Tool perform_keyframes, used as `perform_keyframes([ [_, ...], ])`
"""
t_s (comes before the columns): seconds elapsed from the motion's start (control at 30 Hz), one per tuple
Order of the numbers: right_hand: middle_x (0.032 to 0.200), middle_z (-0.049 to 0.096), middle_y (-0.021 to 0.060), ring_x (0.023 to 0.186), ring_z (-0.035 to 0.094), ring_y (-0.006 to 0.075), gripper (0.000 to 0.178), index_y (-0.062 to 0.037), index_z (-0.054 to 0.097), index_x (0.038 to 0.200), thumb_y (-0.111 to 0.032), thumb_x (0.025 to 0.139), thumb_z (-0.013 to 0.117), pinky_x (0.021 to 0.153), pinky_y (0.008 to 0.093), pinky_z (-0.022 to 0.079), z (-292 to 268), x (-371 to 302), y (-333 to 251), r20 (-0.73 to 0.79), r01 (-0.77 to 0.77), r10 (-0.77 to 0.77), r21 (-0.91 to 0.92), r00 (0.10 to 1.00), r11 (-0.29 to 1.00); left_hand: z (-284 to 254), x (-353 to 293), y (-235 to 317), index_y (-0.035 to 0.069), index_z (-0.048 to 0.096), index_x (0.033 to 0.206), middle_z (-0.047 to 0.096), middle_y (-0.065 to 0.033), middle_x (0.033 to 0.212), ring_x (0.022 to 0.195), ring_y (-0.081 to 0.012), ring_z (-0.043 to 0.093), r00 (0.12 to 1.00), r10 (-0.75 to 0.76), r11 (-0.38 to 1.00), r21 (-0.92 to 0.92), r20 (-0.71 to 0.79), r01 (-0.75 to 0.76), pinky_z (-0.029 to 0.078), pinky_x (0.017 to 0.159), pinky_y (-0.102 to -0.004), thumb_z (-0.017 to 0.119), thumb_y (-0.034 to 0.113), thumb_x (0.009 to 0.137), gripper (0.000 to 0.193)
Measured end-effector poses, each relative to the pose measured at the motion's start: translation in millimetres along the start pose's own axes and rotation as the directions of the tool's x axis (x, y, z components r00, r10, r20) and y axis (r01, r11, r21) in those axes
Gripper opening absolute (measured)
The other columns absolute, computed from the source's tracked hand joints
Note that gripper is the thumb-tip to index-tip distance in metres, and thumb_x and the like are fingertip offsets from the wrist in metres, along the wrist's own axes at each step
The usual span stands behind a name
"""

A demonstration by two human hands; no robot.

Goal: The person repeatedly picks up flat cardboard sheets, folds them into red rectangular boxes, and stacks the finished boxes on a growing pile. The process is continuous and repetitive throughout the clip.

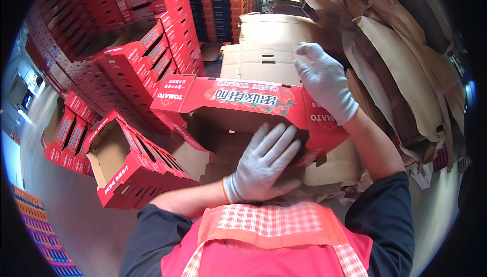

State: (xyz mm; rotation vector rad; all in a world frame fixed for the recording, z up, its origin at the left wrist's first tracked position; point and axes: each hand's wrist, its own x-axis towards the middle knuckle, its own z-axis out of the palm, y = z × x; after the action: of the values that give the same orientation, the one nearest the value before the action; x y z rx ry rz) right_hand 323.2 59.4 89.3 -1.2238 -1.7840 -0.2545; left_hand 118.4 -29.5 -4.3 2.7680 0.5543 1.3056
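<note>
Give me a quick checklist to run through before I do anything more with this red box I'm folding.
1. Left hand flat inside the red box: ok.
2. Right hand on the box's far right corner: ok.
3. Gloves on both hands: ok.
4. Bottom flaps fully locked: cannot tell, the left hand covers them.
5. Flat cardboard sheets within reach behind the box: ok.
6. Finished red boxes stacked at the left, apart from the work: ok.
</note>
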Motion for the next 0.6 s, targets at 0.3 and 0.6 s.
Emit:
perform_keyframes([
  [0.3, 0.073, 0.065, 0.0162, 0.068, 0.067, 0.0338, 0.024, -0.005, 0.06, 0.099, -0.026, 0.09, 0.067, 0.063, 0.0407, 0.052, -53, -5, 16, 0.275, -0.058, 0.101, -0.161, 0.956, 0.985, -10, 116, -57, -0.005, 0.062, 0.111, 0.063, -0.0208, 0.101, 0.1, -0.0339, 0.06, 0.876, -0.322, 0.931, 0.287, 0.359, 0.225, 0.041, 0.092, -0.047, 0.064, 0.085, 0.06, 0.103],
  [0.6, 0.066, 0.063, 0.0173, 0.06, 0.063, 0.034, 0.03, -0.0035, 0.063, 0.072, -0.024, 0.093, 0.059, 0.055, 0.0415, 0.049, -51, 21, 17, 0.627, 0.445, -0.213, -0.239, 0.749, 0.863, -16, 112, -61, -0.005, 0.061, 0.104, 0.062, -0.0197, 0.096, 0.093, -0.0334, 0.059, 0.886, -0.24, 0.97, 0.144, 0.397, 0.198, 0.042, 0.092, -0.0413, 0.07, 0.075, 0.062, 0.09],
])
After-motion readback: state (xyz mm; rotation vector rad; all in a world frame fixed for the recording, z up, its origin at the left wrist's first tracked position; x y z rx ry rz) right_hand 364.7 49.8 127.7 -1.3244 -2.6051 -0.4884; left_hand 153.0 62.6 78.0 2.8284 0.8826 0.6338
